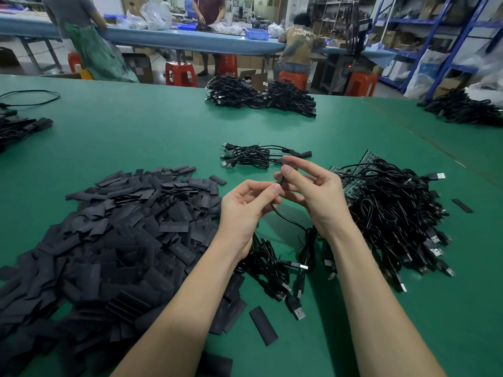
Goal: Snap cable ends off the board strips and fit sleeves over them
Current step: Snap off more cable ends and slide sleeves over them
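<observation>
Between our two hands we have the end of one thin black cable [288, 219], and over its tip a short black sleeve [281, 177] sits upright, pinched by the thumb and forefinger of our right hand [313, 197]; the other fingers of that hand are loosely spread. Our left hand [245, 205] is curled, its fingertips closed on the cable just below the sleeve, and from there the cord droops in a slack curve down between our wrists. We judge the cable very light and limp, so it wants holding close to its end, where the stiff little board gives something firm to push against; further back it would only buckle. The sleeve looks thin, soft and flattened, likely to collapse if squeezed across its flat faces, so a light pinch on its edges should keep its mouth open. Whether the tip is fully seated inside we cannot tell, as our fingers hide it. Just right of our right hand lies a tangle of cables [394, 213] still joined to green board strips [351, 183]; just beyond our fingertips rests a small finished bundle [253, 156]. Left of our left hand spreads the big heap of loose sleeves [109, 235] on the green surface [136, 131].
</observation>
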`<state>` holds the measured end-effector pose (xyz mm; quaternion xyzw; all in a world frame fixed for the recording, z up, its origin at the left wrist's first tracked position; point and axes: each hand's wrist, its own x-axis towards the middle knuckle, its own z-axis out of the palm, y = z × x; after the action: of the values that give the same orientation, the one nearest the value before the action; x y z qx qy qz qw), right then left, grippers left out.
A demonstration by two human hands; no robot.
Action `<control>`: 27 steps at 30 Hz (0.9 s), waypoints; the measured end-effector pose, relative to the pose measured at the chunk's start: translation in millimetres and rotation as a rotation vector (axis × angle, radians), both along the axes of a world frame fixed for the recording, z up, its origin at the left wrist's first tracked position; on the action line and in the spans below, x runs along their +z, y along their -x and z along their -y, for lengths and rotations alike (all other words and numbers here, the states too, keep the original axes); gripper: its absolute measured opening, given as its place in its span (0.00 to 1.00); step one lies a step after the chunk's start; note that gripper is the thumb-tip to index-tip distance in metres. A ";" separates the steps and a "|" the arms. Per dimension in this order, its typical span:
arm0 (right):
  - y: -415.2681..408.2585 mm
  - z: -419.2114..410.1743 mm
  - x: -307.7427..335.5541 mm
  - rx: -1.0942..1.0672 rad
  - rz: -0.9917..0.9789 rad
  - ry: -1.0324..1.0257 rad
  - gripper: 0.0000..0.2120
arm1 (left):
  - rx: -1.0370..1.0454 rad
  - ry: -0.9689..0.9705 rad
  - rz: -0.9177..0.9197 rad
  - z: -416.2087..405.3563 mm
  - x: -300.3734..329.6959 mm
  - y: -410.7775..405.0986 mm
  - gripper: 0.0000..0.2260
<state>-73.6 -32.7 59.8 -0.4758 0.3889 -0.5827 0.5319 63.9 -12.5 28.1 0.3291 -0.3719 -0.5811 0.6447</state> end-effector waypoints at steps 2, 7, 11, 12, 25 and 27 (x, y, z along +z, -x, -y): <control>-1.3 0.0 -0.2 -0.006 -0.003 0.003 0.08 | 0.001 0.006 0.000 0.2 -0.7 -0.2 0.06; 0.6 1.2 -0.5 -0.001 0.009 -0.035 0.07 | 0.008 0.024 0.005 0.1 -0.9 0.0 0.09; 1.3 1.1 -0.2 0.025 0.016 -0.037 0.06 | 0.013 0.040 0.022 0.4 -0.7 0.3 0.07; 1.5 1.0 0.3 0.030 0.016 -0.035 0.07 | 0.016 0.040 0.028 0.5 -0.8 0.8 0.07; 6.8 0.7 20.2 -0.061 0.151 0.006 0.11 | -0.220 0.019 0.430 11.6 5.1 -14.7 0.03; 8.4 1.2 20.5 -0.086 0.050 -0.033 0.14 | -0.197 0.016 0.386 14.9 7.0 -14.5 0.04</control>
<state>-82.1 -33.9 80.2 -0.4353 0.4049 -0.6102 0.5236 78.5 -27.4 35.2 0.3912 -0.5236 -0.5646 0.5041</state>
